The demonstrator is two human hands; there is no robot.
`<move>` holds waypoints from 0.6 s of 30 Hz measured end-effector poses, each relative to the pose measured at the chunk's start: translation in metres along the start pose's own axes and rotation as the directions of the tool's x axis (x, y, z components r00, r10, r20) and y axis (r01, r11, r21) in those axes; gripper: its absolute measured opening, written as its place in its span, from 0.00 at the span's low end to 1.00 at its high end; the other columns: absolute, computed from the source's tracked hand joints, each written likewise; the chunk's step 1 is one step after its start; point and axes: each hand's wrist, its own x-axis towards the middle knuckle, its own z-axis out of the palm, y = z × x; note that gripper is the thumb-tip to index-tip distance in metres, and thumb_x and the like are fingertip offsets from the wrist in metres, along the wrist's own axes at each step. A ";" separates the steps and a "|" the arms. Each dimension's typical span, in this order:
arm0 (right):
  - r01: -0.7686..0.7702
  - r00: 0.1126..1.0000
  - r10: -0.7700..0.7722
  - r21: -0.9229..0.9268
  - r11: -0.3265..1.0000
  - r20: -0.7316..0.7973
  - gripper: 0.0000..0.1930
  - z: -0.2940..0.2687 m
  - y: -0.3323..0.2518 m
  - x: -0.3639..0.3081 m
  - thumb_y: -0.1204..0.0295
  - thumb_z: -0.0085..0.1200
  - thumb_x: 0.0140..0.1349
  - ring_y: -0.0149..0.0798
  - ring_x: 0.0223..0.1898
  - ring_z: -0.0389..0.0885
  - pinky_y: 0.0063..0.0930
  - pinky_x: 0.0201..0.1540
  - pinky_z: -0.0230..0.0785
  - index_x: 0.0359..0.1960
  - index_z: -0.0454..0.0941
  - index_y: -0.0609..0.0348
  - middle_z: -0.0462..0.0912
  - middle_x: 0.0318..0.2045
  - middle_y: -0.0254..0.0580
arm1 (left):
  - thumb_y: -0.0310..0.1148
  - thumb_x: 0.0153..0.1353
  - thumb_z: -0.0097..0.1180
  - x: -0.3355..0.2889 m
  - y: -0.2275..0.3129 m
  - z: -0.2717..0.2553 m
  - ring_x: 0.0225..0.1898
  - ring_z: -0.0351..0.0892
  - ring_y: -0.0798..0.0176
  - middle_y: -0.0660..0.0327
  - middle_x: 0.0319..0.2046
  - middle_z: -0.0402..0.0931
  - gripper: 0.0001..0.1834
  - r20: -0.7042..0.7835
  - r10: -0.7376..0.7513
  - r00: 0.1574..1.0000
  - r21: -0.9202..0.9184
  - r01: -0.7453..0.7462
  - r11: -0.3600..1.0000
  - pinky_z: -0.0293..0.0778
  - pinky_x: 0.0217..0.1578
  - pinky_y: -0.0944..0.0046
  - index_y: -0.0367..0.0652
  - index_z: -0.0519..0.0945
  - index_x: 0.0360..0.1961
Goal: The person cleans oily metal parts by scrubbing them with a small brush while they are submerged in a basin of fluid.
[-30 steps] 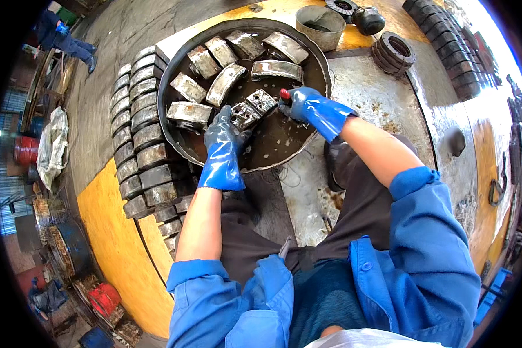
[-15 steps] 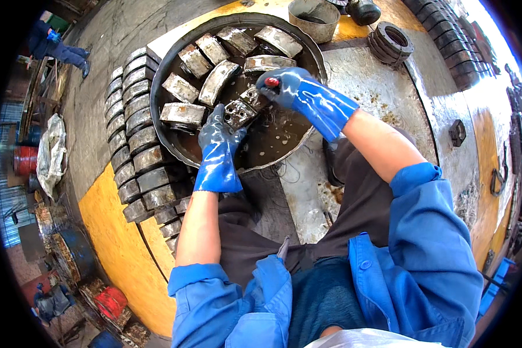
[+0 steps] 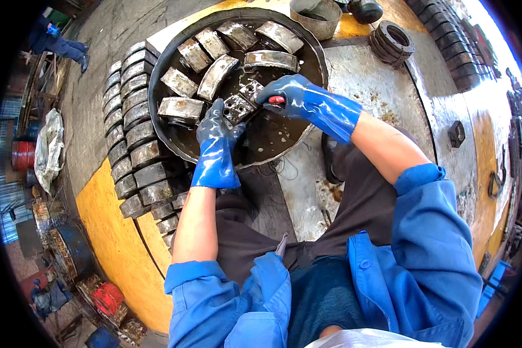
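My gloved left hand (image 3: pixel 216 134) is closed on the near end of a dark metal block with round holes (image 3: pixel 236 108), holding it over a wide round basin (image 3: pixel 152 98) of murky brown liquid. My gloved right hand (image 3: pixel 290 95) is wrapped round a tool with a red handle (image 3: pixel 276 100). It sits against the far right end of the block, and the tool's working end is hidden by the glove and the block. Several curved metal segments (image 3: pixel 217 76) lie around the basin's far and left sides, partly in the liquid.
Rows of stacked metal segments (image 3: pixel 145 136) stand left of the basin. Beyond it are a round metal pot (image 3: pixel 316 23) and stacked rings (image 3: pixel 391 42). A large nut (image 3: pixel 457 134) lies on the metal plate at right. Another person (image 3: pixel 58 43) stands far left.
My right hand has moved slightly down and right, and the red handle with it. The left hand keeps its hold on the block with little movement.
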 end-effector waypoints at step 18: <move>-0.292 0.947 0.301 0.087 0.952 -0.110 0.11 0.005 0.000 0.019 0.71 0.66 0.61 0.43 0.44 0.88 0.33 0.50 0.81 0.46 0.87 0.49 0.89 0.43 0.41 | 0.48 0.45 0.78 0.002 0.009 -0.012 0.62 0.77 0.46 0.49 0.63 0.75 0.52 0.088 -0.082 0.993 -0.005 0.083 0.997 0.72 0.63 0.52 0.42 0.68 0.70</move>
